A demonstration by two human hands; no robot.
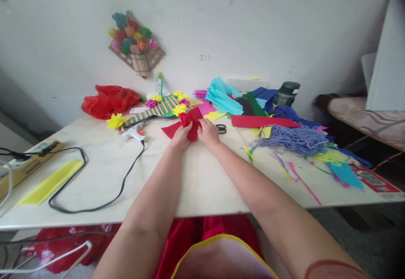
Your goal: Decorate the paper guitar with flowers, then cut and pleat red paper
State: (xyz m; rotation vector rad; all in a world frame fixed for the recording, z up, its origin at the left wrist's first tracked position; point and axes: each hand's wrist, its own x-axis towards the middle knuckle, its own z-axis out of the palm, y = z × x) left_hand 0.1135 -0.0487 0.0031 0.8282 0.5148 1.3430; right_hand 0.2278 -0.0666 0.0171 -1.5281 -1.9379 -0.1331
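Note:
Red crepe paper (193, 119) is bunched between my two hands above the middle of the table, with one flap sticking out to the left. My left hand (181, 137) is closed on its lower left part. My right hand (209, 132) pinches its right side, and some of those fingers are hidden behind the paper. Just right of my right hand lie black-handled scissors (221, 129). Behind my left hand is a green guitar-shaped craft (158, 109) with pink strips and yellow and purple paper flowers.
A white glue gun (134, 134) trails a black cord toward a power strip (31, 163) at the left. Yellow sheets (52, 182) lie near it. Rightward are a red paper strip (264, 121), blue yarn (292, 140), coloured scraps and a dark bottle (286, 93). A glue bottle (159, 84) stands at the back.

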